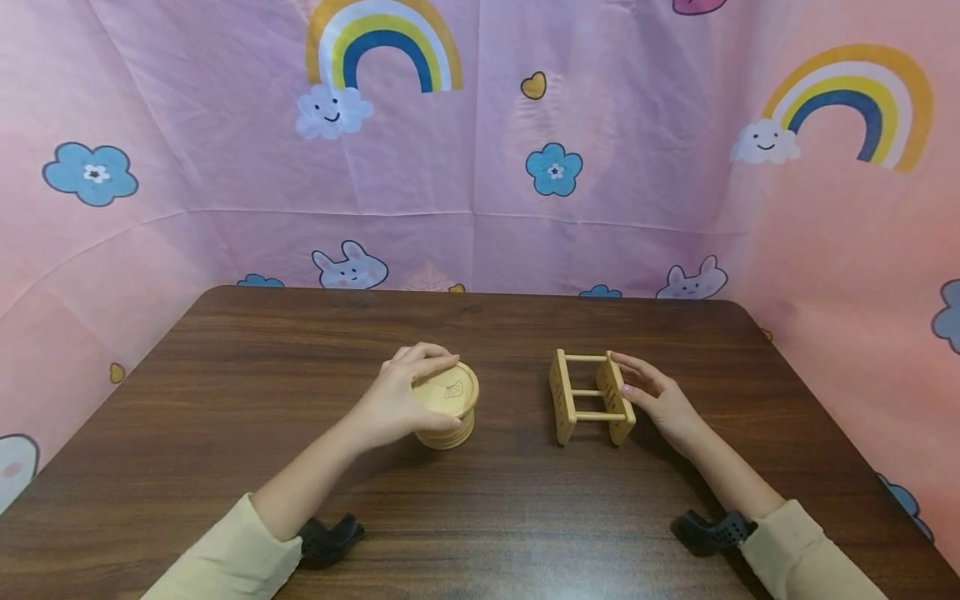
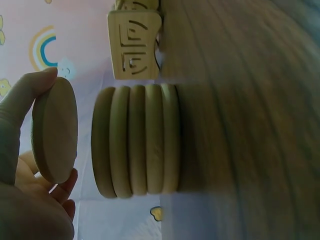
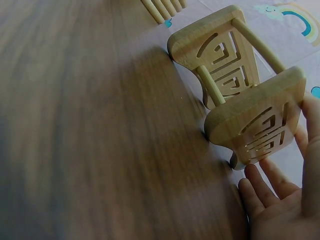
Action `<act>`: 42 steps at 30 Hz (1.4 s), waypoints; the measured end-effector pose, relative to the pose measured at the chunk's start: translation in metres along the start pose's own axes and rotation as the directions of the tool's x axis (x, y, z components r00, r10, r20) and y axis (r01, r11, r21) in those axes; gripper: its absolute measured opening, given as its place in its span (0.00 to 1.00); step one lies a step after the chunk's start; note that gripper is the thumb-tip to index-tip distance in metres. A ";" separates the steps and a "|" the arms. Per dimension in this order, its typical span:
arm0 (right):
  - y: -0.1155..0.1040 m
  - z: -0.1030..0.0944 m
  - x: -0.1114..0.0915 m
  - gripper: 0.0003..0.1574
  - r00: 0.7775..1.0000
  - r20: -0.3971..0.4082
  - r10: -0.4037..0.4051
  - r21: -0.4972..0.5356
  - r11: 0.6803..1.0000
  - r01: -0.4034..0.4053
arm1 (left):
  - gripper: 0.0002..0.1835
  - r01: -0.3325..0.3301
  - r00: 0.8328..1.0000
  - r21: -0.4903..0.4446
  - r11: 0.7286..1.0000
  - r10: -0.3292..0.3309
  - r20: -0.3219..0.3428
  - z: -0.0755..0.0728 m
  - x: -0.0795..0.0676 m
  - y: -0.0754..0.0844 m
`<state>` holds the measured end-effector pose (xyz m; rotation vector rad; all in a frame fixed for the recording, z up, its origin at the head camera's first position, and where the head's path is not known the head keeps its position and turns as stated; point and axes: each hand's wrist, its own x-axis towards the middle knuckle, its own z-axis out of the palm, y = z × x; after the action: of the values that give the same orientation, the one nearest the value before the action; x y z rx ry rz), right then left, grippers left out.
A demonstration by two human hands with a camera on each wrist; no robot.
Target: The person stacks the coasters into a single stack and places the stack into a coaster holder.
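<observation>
A round wooden coaster with a leaf-like line drawing on top is gripped at its rim by my left hand. In the left wrist view a gap separates it from a stack of several matching coasters standing on the table. To the right is a light wooden rack, with two cut-out side panels joined by round bars. My right hand is at its right side panel, with relaxed fingers touching the panel. The rack's feet rest on the table.
The dark wood-grain table has rounded far corners. A pink and lilac cloth with rainbows, flowers and rabbits hangs behind and at both sides. Black bands, a left one and a right one, sit at the wrists by the rolled sleeves.
</observation>
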<state>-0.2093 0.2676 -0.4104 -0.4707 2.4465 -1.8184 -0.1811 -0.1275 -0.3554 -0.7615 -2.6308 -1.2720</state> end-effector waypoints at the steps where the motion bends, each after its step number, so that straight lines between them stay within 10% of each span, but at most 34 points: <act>1: 0.000 0.000 0.000 0.31 1.000 0.001 0.000 0.001 1.000 0.000 | 0.42 -0.001 1.000 0.000 1.000 0.001 0.004 -0.001 -0.001 -0.002; 42: 0.000 -0.002 0.001 0.31 1.000 0.001 0.002 -0.026 1.000 -0.002 | 0.44 0.025 0.996 -0.018 1.000 -0.024 0.089 0.002 -0.007 -0.028</act>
<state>-0.2103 0.2690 -0.4099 -0.4697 2.4721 -1.7874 -0.1884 -0.1436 -0.3781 -0.8094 -2.7092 -1.3010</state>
